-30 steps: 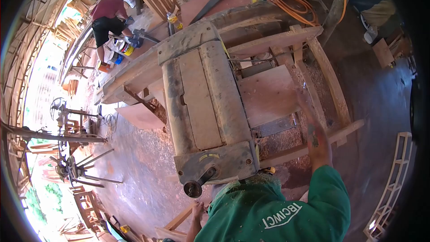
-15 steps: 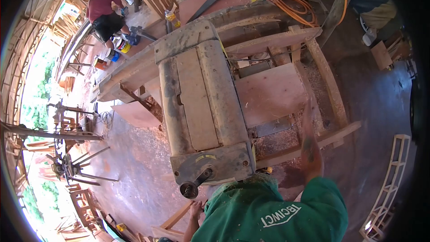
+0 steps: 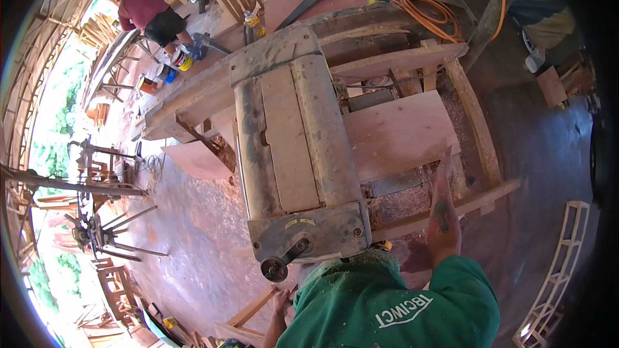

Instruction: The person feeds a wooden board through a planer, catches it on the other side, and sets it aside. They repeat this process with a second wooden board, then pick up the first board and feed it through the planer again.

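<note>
A large worn machine (image 3: pixel 290 142) with a crank (image 3: pixel 274 269) on its near side fills the middle. A flat reddish board (image 3: pixel 403 132) sticks out from its right side. My right hand (image 3: pixel 445 162) is at the board's near right corner, its fingers too blurred to make out. Below the crank, close to a wooden piece (image 3: pixel 251 307), is my left hand (image 3: pixel 281 300), small and partly hidden by my green shirt (image 3: pixel 400 303). What it holds, if anything, does not show. Another thin board (image 3: pixel 196 156) lies left of the machine.
A wooden frame (image 3: pixel 477 122) surrounds the board's side. At the back are a handsaw (image 3: pixel 308 4), an orange cable (image 3: pixel 429 16) and a bottle (image 3: pixel 254 23). Another person (image 3: pixel 147 9) bends near paint cans (image 3: pixel 180 60) at upper left. A ladder-like frame (image 3: pixel 560 270) lies at right.
The reddish board reaches slightly farther right from the machine. My right hand sits slightly lower. The other person has shifted in posture, and the view has moved a little.
</note>
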`<act>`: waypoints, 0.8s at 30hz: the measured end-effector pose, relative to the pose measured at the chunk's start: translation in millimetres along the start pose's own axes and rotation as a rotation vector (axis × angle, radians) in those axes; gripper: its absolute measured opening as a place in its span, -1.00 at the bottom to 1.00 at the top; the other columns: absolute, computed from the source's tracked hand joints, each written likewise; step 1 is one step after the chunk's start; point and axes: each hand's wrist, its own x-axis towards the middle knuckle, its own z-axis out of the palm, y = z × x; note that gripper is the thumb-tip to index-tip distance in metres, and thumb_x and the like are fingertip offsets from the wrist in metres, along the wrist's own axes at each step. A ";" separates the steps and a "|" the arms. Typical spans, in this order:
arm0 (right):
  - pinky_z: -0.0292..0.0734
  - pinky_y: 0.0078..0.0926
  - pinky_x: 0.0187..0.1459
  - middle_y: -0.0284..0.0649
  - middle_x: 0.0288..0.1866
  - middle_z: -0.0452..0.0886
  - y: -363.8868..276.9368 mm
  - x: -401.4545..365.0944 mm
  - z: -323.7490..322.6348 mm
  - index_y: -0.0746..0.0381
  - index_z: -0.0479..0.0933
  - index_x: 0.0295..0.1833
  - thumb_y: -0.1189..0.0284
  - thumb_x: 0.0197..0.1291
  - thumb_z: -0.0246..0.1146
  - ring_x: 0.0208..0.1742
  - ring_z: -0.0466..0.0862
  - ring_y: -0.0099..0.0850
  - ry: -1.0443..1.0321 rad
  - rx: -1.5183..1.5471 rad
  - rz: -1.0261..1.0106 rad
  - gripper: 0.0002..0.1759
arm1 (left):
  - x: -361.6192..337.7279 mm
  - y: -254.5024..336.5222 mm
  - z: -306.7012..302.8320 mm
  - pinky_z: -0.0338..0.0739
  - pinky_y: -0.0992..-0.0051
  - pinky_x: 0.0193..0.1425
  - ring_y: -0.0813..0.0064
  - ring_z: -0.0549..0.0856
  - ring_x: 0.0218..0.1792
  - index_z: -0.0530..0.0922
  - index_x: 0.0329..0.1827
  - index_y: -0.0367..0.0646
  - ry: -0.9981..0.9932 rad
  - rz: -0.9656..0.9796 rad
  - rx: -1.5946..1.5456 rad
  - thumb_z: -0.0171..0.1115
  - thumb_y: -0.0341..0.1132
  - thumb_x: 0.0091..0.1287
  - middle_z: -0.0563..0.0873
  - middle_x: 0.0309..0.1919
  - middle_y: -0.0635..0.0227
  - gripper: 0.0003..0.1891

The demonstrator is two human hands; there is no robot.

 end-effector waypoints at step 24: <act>0.53 -0.38 -0.24 -0.19 -0.19 0.54 -7.2 133.2 -90.9 0.27 0.41 0.04 0.10 0.29 -0.04 -0.25 0.57 -0.35 -0.485 -0.020 -0.476 -0.54 | -32.7 42.7 -18.2 0.46 0.49 -0.47 0.50 0.57 -0.50 0.53 -0.23 -0.21 0.181 -0.268 -0.116 0.08 -0.19 0.28 0.54 -0.45 0.44 -0.75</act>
